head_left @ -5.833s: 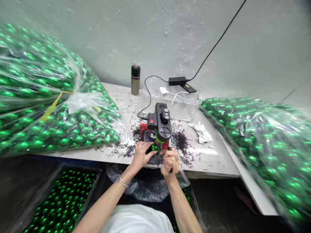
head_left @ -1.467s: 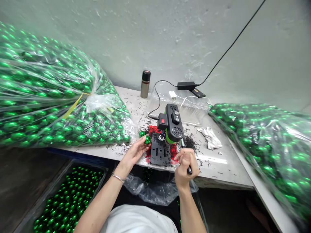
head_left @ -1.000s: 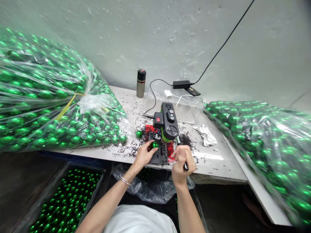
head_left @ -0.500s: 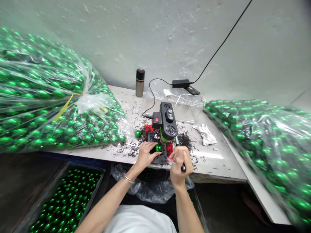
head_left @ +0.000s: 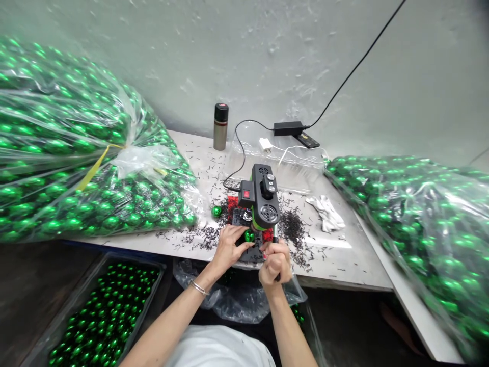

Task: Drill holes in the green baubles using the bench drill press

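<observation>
A shiny green ball (head_left: 249, 235) sits under the head of a small black-and-green bench machine (head_left: 263, 199). My left hand (head_left: 230, 248) is closed on that ball, its thumb in front and its fingers behind. On the right of the machine my right hand (head_left: 275, 261) is wrapped round the black handle of its lever, most of which the fingers hide. A second green ball (head_left: 216, 211) lies on the table left of the machine. Red material (head_left: 268, 235) shows beside the machine's base.
Large clear bags of green balls stand left (head_left: 95, 178) and right (head_left: 416, 224). Small black pieces (head_left: 292, 224) are strewn about. Behind are a bottle (head_left: 220, 127), a clear plastic tray (head_left: 294, 176) and a power adapter (head_left: 288, 128). White gloves (head_left: 326, 213) lie right; a bin of balls (head_left: 105, 306) is below left.
My right hand has moved left and slightly down with the lever handle, closer to the machine. The motor head sits slightly lower. My left hand stays at the ball.
</observation>
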